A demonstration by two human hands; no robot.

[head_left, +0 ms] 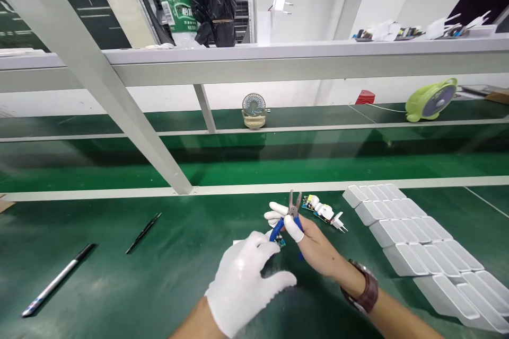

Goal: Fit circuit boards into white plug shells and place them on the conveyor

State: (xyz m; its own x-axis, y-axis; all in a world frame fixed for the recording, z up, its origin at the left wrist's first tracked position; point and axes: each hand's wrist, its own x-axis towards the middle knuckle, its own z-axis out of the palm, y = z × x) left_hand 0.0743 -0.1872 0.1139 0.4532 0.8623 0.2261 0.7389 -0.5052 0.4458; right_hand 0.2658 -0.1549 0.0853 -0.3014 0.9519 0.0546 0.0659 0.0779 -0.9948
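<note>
My right hand [308,235], with white covers on its fingertips, is closed around pliers [295,211] with blue handles. Their metal jaws point up and away from me and stand slightly apart. My left hand [248,278] wears a white glove, its thumb spread away from its bent fingers. Just beyond those fingertips, beside the blue handle, part of a small circuit board [280,241] shows; the left hand hides the rest. Past my right hand, circuit boards with white plug parts [324,211] lie on the green table [167,286].
White divided trays [417,238] stand in a row at the right. A pen [59,279] and a thin black tool [143,233] lie at the left. A slanted metal post [131,116] rises before a shelf [278,58]. Small fan [254,110] and green fan [431,99] stand behind.
</note>
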